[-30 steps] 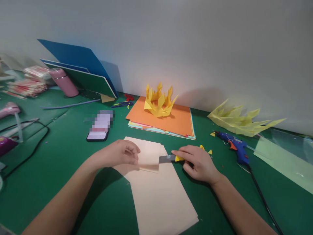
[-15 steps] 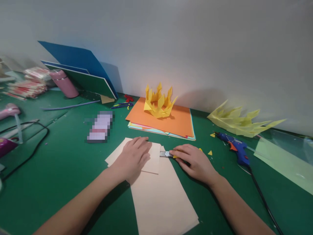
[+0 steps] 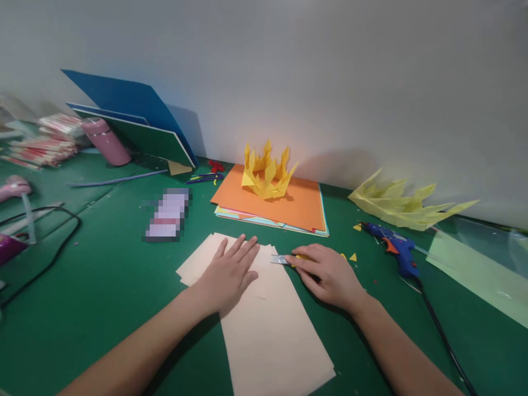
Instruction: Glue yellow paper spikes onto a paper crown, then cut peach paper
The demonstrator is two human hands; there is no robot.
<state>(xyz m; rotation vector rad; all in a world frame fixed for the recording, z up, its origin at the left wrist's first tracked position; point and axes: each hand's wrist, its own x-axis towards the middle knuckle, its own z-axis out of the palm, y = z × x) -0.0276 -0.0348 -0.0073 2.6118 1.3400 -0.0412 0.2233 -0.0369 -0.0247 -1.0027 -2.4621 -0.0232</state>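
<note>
Pale peach paper sheets (image 3: 276, 335) lie slightly fanned on the green table. My left hand (image 3: 231, 269) rests flat on their upper part, fingers spread and stretched out. A short dark line shows on the paper just below that hand. Beside the paper's right edge, my right hand (image 3: 325, 275) is closed around a yellow-handled utility knife (image 3: 281, 259). Its metal blade end points left and lies over the paper's upper right edge. Most of the knife handle is hidden in my fingers.
Behind the paper, a yellow paper crown (image 3: 268, 179) stands on stacked coloured sheets (image 3: 264, 213). At right are a blue glue gun (image 3: 398, 250) with a black cord and a pale yellow paper crown (image 3: 408, 206). A blurred-out phone-like object (image 3: 169, 214) and pink bottle (image 3: 107, 142) are left.
The small paper flap with a visible edge under my left hand no longer shows; the paper there looks flat. My left fingers have spread. The knife stays in my right hand.
</note>
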